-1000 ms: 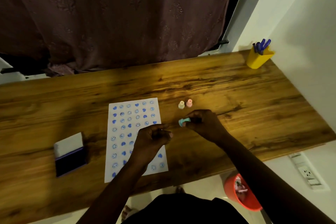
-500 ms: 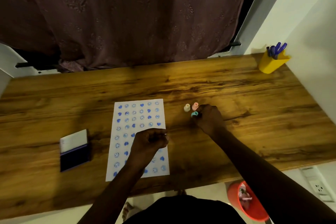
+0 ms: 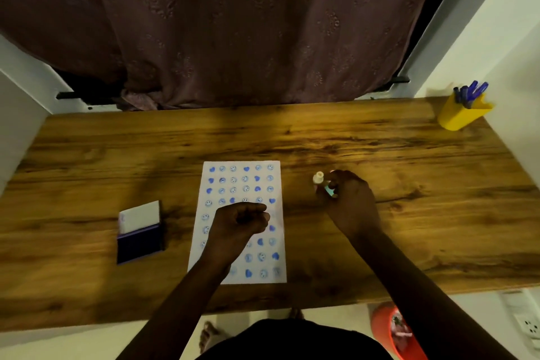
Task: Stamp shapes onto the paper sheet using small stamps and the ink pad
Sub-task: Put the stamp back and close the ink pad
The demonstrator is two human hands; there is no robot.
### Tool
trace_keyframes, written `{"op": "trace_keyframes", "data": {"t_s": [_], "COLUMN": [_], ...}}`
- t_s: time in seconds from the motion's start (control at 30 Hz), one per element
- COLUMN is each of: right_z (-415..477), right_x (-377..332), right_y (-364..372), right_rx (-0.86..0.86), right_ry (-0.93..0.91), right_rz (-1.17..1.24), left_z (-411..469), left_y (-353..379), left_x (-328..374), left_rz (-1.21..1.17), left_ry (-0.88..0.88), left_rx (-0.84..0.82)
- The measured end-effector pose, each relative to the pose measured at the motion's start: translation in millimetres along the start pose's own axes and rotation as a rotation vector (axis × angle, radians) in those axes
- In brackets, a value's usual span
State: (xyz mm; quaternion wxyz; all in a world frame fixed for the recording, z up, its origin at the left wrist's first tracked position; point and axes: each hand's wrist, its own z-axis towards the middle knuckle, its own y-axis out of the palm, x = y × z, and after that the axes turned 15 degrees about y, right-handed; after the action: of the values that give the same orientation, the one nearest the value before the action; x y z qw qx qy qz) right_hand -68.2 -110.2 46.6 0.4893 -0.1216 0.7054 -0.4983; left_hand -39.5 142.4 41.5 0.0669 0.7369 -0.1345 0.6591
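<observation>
Teal stamp (image 3: 331,192) in rt hand (image 3: 349,199)

Left hand (image 3: 241,221) fisted, right hand (image 3: 349,199) pinching.

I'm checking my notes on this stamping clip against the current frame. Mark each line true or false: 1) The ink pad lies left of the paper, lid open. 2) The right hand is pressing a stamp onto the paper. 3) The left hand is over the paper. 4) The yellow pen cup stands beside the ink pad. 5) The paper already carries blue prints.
1) True: the ink pad lies left of the paper, lid open.
2) False: the right hand is off the paper, at the stamps on the table.
3) True: the left hand is over it.
4) False: the pen cup stands at the far right corner.
5) True.
</observation>
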Motion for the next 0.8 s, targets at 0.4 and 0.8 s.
{"op": "trace_keyframes", "data": {"t_s": [0.4, 0.8], "right_z": [-44.9, -72.6], "right_x": [-129.9, -215.0], "right_y": [69.4, 159.2], "right_rx": [-0.36, -0.586], "right_ry": [-0.065, -0.102], "right_rz": [0.176, 0.076], "left_z": [-22.7, -43.9], "left_y": [-106.8, -240.5], "left_x": [-10.2, -39.3], "left_rz": [0.049, 0.117], "left_ry": [0.031, 0.02], "left_rx": [0.228, 0.457]}}
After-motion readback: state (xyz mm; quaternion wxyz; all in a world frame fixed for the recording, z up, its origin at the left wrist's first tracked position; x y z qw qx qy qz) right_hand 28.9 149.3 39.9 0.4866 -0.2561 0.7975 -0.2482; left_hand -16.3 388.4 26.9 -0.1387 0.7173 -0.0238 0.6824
